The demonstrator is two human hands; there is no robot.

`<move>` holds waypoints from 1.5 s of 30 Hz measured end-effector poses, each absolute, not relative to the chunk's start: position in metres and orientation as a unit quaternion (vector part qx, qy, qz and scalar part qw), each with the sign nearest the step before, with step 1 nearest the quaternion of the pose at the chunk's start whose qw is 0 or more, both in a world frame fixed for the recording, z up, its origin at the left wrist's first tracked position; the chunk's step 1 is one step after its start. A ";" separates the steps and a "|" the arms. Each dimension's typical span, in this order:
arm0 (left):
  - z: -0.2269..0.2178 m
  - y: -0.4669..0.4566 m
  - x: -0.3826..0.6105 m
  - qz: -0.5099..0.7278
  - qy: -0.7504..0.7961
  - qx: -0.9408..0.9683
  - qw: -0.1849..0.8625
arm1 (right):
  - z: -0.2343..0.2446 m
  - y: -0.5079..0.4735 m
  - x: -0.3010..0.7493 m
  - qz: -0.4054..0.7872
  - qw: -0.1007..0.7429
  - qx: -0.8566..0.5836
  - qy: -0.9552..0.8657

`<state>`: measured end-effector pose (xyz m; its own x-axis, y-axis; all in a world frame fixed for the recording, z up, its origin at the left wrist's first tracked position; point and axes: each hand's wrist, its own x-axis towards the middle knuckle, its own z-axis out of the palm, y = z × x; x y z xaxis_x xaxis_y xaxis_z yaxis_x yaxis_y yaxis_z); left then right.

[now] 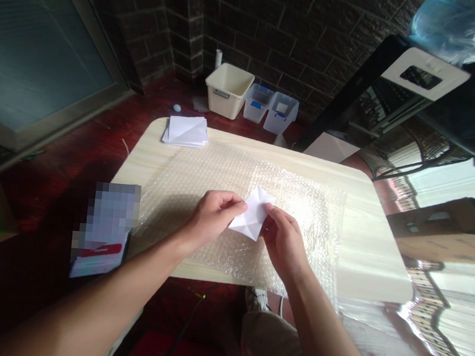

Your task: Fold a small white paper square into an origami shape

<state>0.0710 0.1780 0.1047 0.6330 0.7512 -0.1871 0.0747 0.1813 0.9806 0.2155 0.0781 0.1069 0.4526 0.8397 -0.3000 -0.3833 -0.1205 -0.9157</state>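
So, a folded white paper (251, 219) is being held around the middle of the table (376, 234), a bit toward the near edge. It's over a sheet of bubble wrap (187, 179) that's spread across most of the tabletop. The paper is creased into a small pointy shape, one tip aimed at the far edge and one at the near edge.

Its left corner is pinched by the left hand (213, 216), thumb and forefinger closed together on it and the other fingers curled in. The right side is gripped by the right hand (284, 243), with the fingertips clamped on the paper too. How that thumb sits can't really be made out. Whether the paper actually touches the bubble wrap can't be told either.

A stack of white sheets (185, 131) is parked at the far left corner of the table, well apart from both hands. A blurred-out item (104, 227) can be seen by the near left corner. On the floor past the far edge, a cream basket (227, 90) and two clear plastic boxes (258, 103) are lined up near the brick wall (300, 34).
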 end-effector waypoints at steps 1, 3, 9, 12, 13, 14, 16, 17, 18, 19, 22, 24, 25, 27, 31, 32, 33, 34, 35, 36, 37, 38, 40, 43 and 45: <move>0.105 0.178 0.071 0.252 0.351 0.592 0.680 | 0.107 0.078 0.216 0.481 0.634 -0.571 -0.203; 0.104 0.179 0.071 0.258 0.352 0.596 0.674 | 0.107 0.078 0.216 0.474 0.636 -0.571 -0.212; 0.105 0.180 0.071 0.267 0.359 0.607 0.657 | 0.104 0.075 0.220 0.446 0.617 -0.592 -0.262; 0.105 0.179 0.072 0.263 0.351 0.610 0.660 | 0.103 0.075 0.221 0.424 0.608 -0.607 -0.285; 0.104 0.179 0.072 0.262 0.348 0.612 0.660 | 0.103 0.074 0.222 0.418 0.608 -0.610 -0.289; 0.104 0.179 0.073 0.261 0.346 0.614 0.659 | 0.103 0.074 0.223 0.415 0.609 -0.610 -0.290; 0.103 0.179 0.073 0.259 0.343 0.618 0.658 | 0.103 0.074 0.224 0.417 0.614 -0.606 -0.285; 0.103 0.178 0.073 0.257 0.342 0.619 0.658 | 0.103 0.074 0.225 0.420 0.617 -0.603 -0.281; 0.102 0.178 0.073 0.254 0.340 0.620 0.660 | 0.103 0.073 0.226 0.424 0.620 -0.599 -0.277; 0.102 0.178 0.073 0.251 0.339 0.621 0.660 | 0.103 0.073 0.226 0.427 0.623 -0.595 -0.275; 0.102 0.177 0.073 0.241 0.334 0.626 0.663 | 0.102 0.073 0.227 0.429 0.624 -0.593 -0.274; 0.102 0.177 0.073 0.239 0.334 0.627 0.663 | 0.101 0.073 0.228 0.427 0.625 -0.594 -0.274; 0.102 0.177 0.073 0.239 0.335 0.627 0.662 | 0.101 0.073 0.228 0.426 0.625 -0.594 -0.274; 0.102 0.177 0.073 0.243 0.337 0.627 0.659 | 0.101 0.073 0.227 0.426 0.623 -0.595 -0.276; 0.101 0.178 0.074 0.262 0.337 0.616 0.662 | 0.104 0.072 0.227 0.434 0.614 -0.596 -0.283; 0.101 0.179 0.074 0.267 0.338 0.612 0.663 | 0.104 0.072 0.226 0.437 0.614 -0.594 -0.283; 0.101 0.179 0.075 0.272 0.340 0.608 0.664 | 0.104 0.072 0.226 0.440 0.616 -0.590 -0.282; 0.101 0.179 0.075 0.277 0.342 0.603 0.665 | 0.104 0.071 0.226 0.443 0.618 -0.586 -0.280; 0.101 0.179 0.075 0.281 0.344 0.598 0.667 | 0.104 0.071 0.226 0.447 0.620 -0.582 -0.277; 0.101 0.180 0.075 0.285 0.344 0.593 0.670 | 0.104 0.071 0.225 0.450 0.621 -0.580 -0.274; 0.101 0.180 0.075 0.288 0.345 0.587 0.674 | 0.104 0.071 0.225 0.453 0.621 -0.579 -0.272; 0.101 0.180 0.075 0.291 0.344 0.580 0.679 | 0.105 0.071 0.225 0.455 0.621 -0.578 -0.271; 0.101 0.180 0.076 0.295 0.343 0.563 0.692 | 0.105 0.072 0.224 0.457 0.619 -0.580 -0.269; 0.101 0.180 0.077 0.295 0.340 0.532 0.717 | 0.105 0.072 0.224 0.457 0.619 -0.581 -0.265; 0.102 0.180 0.077 0.289 0.340 0.518 0.730 | 0.105 0.072 0.224 0.458 0.619 -0.581 -0.263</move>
